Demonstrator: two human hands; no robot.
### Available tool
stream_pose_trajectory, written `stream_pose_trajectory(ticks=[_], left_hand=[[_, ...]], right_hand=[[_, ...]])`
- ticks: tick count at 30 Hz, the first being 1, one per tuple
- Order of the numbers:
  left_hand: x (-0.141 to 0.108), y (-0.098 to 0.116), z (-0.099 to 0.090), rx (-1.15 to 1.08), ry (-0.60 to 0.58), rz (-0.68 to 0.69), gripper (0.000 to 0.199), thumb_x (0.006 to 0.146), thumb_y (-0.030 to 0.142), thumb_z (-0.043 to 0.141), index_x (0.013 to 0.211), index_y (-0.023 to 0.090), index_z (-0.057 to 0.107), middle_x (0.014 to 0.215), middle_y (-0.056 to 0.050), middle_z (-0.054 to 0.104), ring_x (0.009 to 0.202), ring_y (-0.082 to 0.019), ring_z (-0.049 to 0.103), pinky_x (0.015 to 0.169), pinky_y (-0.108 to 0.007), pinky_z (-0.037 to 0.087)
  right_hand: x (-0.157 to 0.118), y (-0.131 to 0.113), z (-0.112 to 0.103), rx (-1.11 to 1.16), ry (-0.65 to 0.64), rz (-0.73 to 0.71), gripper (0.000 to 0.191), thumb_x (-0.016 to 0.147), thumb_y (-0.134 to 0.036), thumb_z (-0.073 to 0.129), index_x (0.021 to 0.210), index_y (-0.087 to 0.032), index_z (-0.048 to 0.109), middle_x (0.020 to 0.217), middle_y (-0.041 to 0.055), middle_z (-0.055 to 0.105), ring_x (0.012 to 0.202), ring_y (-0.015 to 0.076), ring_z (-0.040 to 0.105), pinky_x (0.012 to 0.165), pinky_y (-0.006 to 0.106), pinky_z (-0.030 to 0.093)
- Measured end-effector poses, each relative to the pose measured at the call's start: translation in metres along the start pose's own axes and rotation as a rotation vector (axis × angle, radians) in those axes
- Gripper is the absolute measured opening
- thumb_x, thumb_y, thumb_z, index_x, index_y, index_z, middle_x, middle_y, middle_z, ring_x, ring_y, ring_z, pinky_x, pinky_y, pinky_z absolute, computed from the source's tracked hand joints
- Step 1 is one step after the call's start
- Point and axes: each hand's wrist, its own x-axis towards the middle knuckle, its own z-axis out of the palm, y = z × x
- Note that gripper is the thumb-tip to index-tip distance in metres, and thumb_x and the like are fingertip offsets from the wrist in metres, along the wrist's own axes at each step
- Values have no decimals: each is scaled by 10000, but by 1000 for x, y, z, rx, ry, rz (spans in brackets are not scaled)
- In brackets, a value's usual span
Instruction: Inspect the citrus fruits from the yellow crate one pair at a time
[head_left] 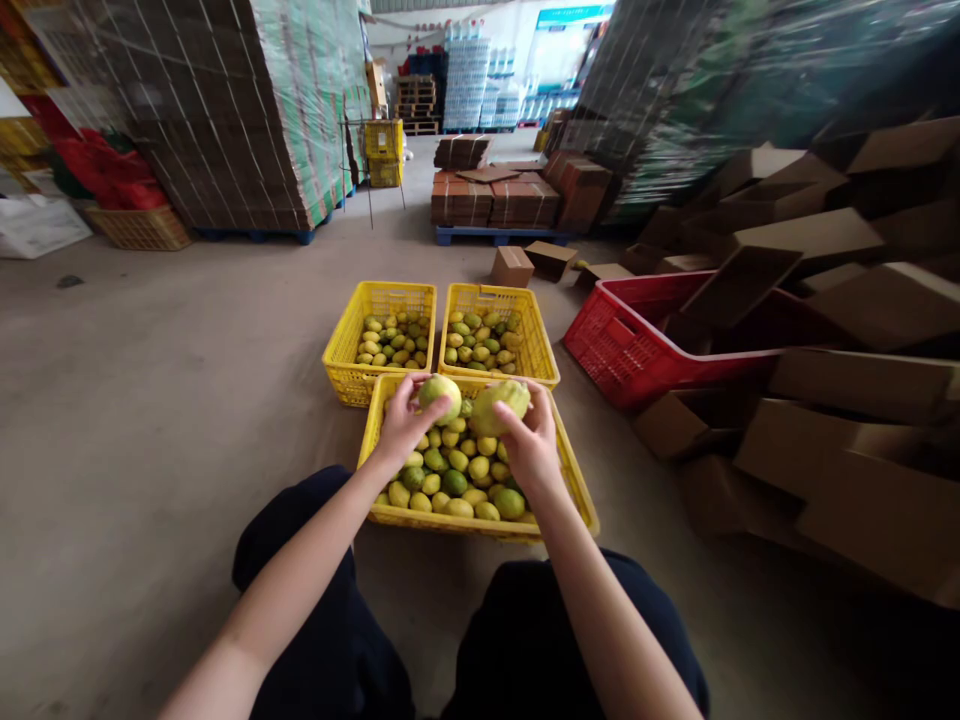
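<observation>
My left hand [406,420] is closed on a round yellow-green fruit [441,399]. A larger, knobbly green-yellow fruit [501,407] is in my right hand [535,440], with the thumb across its near side. Both fruits are held side by side, a little apart, over the near yellow crate [480,530], which holds several yellow and green fruits. Behind it stand two more yellow crates, the back left crate [341,345] and the back right crate [546,350], each with similar fruits inside.
At the right, a red crate [626,350] stands beside a heap of open cardboard boxes [885,480]. Farther back are a small carton [512,267], a blue pallet [499,237] of flattened cardboard and tall wrapped stacks. My knees flank the near crate.
</observation>
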Motion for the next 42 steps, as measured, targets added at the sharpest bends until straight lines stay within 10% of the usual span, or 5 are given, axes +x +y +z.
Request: stream_pose_trajectory(ticks=[5,12,29,35,42], left_hand=[[12,-1,-4,-178,6,-438,513,858,601,450,806,120,620,559,-48,586,399,-95,513,365,-171,396],[17,-17,-5,-237,57,-757,567,869,619,412,750,99,604,511,-64,558,373,-102,511,341,-167,420],[6,-8,-2,-626,-92,-421,330,883,365,450,862,106,654,707,-72,633,575,-115,601,492,-187,517],[11,-21,4,-790,94,-273,224,830,238,493,916,153,682,846,-61,687,910,-170,660,790,-268,543],[18,-29,13,-821,48,-231,312,850,302,417,951,192,691,949,-51,697,926,-172,650,729,-274,532]], right_hand=[[10,-1,-2,298,8,507,229,802,-412,606,919,-216,585,695,15,685,486,150,622,333,202,466],[12,9,-4,439,19,977,309,915,-409,455,883,-137,596,586,68,665,444,146,627,377,185,521],[3,17,6,528,-148,451,263,808,-404,521,875,-177,634,723,35,681,375,110,493,262,193,292],[2,27,11,718,-53,464,273,876,-380,450,954,-187,626,797,54,700,596,153,640,517,270,551],[11,32,19,826,84,423,190,887,-294,454,965,-230,615,931,20,721,775,174,696,672,344,597]])
